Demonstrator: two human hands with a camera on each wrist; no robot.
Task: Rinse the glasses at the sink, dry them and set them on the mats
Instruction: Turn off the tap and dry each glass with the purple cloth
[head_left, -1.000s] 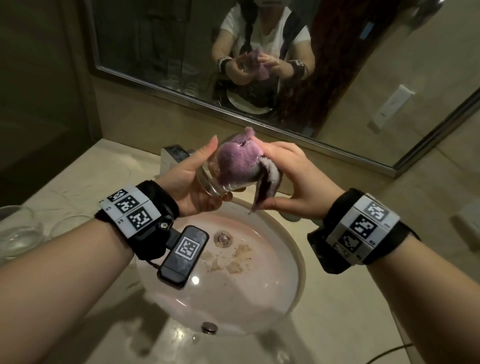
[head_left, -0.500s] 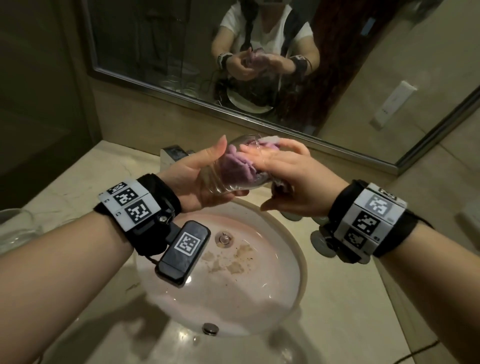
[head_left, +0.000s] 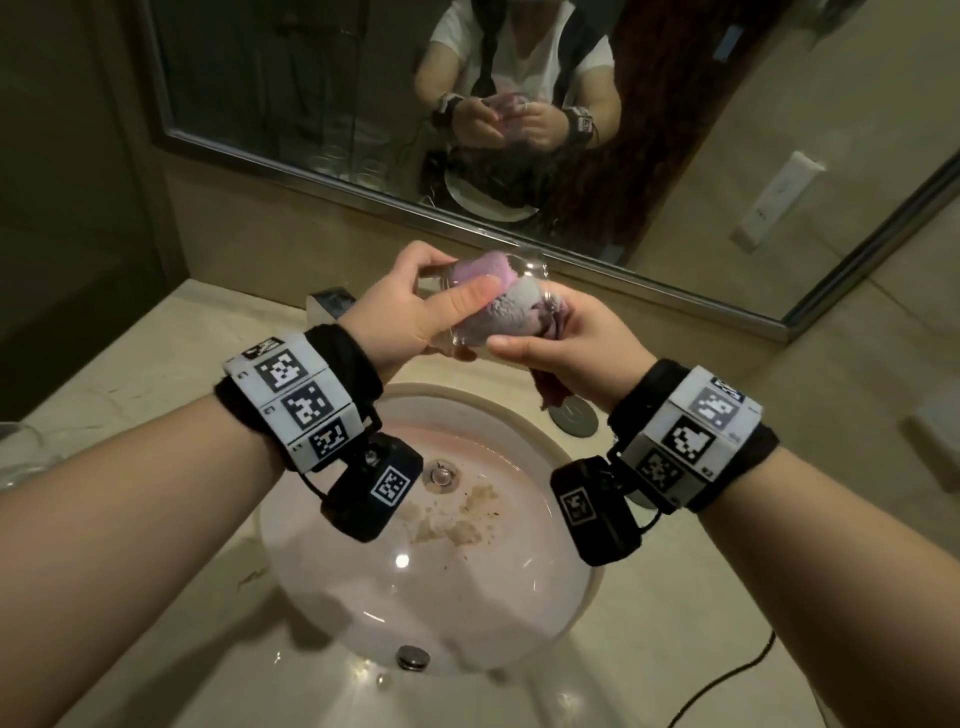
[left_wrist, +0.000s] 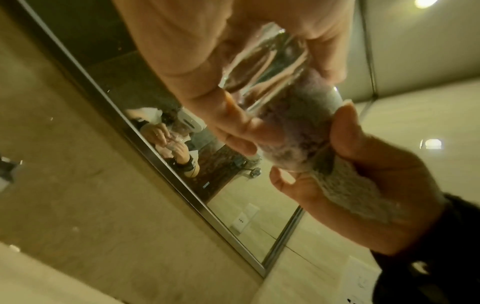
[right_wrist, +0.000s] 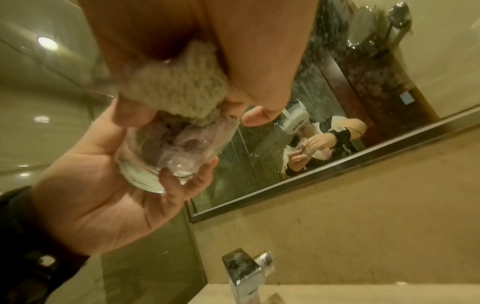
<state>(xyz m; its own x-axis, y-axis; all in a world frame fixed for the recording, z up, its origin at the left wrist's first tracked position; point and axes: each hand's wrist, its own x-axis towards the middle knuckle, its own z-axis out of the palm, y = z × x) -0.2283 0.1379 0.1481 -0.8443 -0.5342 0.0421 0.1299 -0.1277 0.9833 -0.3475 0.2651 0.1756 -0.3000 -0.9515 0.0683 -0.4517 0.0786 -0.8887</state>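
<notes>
Above the sink I hold a clear glass (head_left: 527, 267) on its side. My left hand (head_left: 441, 299) grips it round the base end, thumb across its near side. A purple and grey-white cloth (head_left: 511, 312) is stuffed into the glass. My right hand (head_left: 561, 338) pinches the cloth at the glass mouth, and a dark end of it hangs below. In the left wrist view the glass (left_wrist: 262, 67) and cloth (left_wrist: 293, 131) lie between both hands. The right wrist view shows the glass (right_wrist: 166, 164) base in my left palm (right_wrist: 103, 189) and the cloth (right_wrist: 182, 90) going in.
The round sink basin (head_left: 363, 597) lies under my hands, with brownish residue (head_left: 467, 514) near the drain (head_left: 441, 475). A chrome faucet (head_left: 327, 304) stands behind it. More glasses (head_left: 21, 452) sit on the counter at far left. A mirror (head_left: 311, 104) fills the back wall.
My left hand has rolled the glass so the thumb now lies across its near side. My right hand moved from over the glass to its right end, and the cloth sits deeper inside.
</notes>
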